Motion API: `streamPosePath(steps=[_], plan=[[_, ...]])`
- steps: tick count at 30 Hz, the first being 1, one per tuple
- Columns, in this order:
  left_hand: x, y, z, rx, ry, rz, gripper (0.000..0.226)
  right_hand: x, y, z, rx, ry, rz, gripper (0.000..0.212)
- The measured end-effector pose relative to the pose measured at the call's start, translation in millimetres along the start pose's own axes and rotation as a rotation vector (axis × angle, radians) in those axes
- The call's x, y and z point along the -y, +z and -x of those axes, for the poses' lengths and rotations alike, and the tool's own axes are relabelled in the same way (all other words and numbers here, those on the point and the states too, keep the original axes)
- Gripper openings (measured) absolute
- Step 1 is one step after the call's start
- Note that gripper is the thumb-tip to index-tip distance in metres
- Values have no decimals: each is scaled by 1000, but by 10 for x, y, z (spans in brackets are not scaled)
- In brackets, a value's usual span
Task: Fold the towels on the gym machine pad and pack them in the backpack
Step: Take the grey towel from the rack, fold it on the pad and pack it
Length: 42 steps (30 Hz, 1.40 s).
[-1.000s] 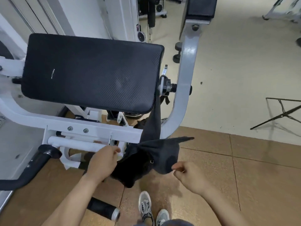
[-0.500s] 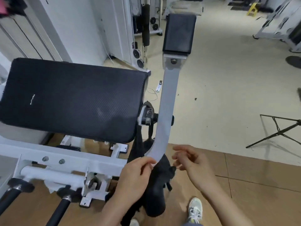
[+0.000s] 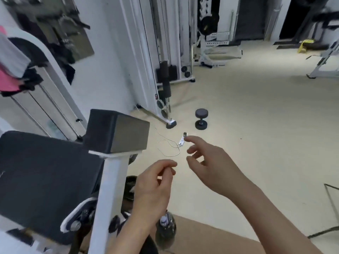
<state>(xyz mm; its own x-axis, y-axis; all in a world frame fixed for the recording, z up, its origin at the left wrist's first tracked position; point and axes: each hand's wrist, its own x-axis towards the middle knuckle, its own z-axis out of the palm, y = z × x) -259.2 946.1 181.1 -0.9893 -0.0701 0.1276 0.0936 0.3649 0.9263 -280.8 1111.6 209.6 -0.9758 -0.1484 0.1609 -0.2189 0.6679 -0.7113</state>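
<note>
The towels are not on the large black pad [image 3: 45, 180]. The only candidates are the grey cloth [image 3: 11, 55] and pink cloth [image 3: 7, 81] hanging over the curved white frame [image 3: 53, 66] at the left edge, and they are too blurred to confirm. A second ago both hands were working at the black backpack [image 3: 130, 187] below the pad's right edge. The backpack is now hanging slack and mostly hidden behind the white post [image 3: 110, 189], and both hands are lifting clear of it. The left hand [image 3: 156, 189] is holding nothing, with its fingers loosely curled and its thumb tip near the forefinger. The right hand [image 3: 211, 165] is spreading relaxed, empty fingers. The view is also tilting upward. This suggests the bag preparation is ending and a towel fetch is coming next; no folding is under way yet. The pad is showing a finely ribbed, matte vinyl face with rounded corners. The small pad [image 3: 117, 132] on top of the post is blocky. Beyond them, a round-headed dumbbell [image 3: 201, 119] and a thin white cable [image 3: 168, 149] are lying on the smooth cream floor [image 3: 256, 125].
</note>
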Motion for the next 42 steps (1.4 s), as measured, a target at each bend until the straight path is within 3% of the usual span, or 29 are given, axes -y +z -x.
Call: streamPosePath(steps=[2, 4, 6, 8, 11, 15, 20, 27, 30, 35, 37, 42], plan=[[-118, 320, -306, 42, -16, -76, 32, -171, -225, -306, 33, -103, 248, 42], [-171, 621, -662, 77, -8, -177, 31, -343, -382, -636, 36, -137, 342, 38], [-170, 876, -1032, 97, 21, -310, 29, -512, -480, -963, 64, -114, 256, 34], [-107, 1082, -1405, 85, 17, -362, 26, -692, -533, -1309, 116, -29, 24, 29], [86, 1290, -1951, -23, -116, -100, 26, -973, -578, -1846, 154, 174, -518, 23], [344, 1440, -2550, -237, -525, 526, 29, -1342, -414, -2553, 155, 560, -1180, 30], [550, 1277, -3054, -536, -676, 915, 27, -1570, 22, -3285, 246, 787, -1465, 50], [667, 743, -3926, -926, -482, 1172, 20, -1205, 689, -4484, 574, 809, -1562, 63], [814, 488, -4385, -1036, -443, 1175, 19, -1033, 1006, -5138, 742, 758, -1581, 64], [982, -173, -5307, -1203, -217, 1074, 24, -736, 1401, -6363, 991, 652, -1603, 60], [1000, -397, -5650, -1223, -229, 907, 23, -608, 1517, -6818, 1061, 609, -1563, 57], [943, -1178, -6547, -1101, -318, 345, 23, 39, 1689, -7994, 1151, 470, -1502, 50]])
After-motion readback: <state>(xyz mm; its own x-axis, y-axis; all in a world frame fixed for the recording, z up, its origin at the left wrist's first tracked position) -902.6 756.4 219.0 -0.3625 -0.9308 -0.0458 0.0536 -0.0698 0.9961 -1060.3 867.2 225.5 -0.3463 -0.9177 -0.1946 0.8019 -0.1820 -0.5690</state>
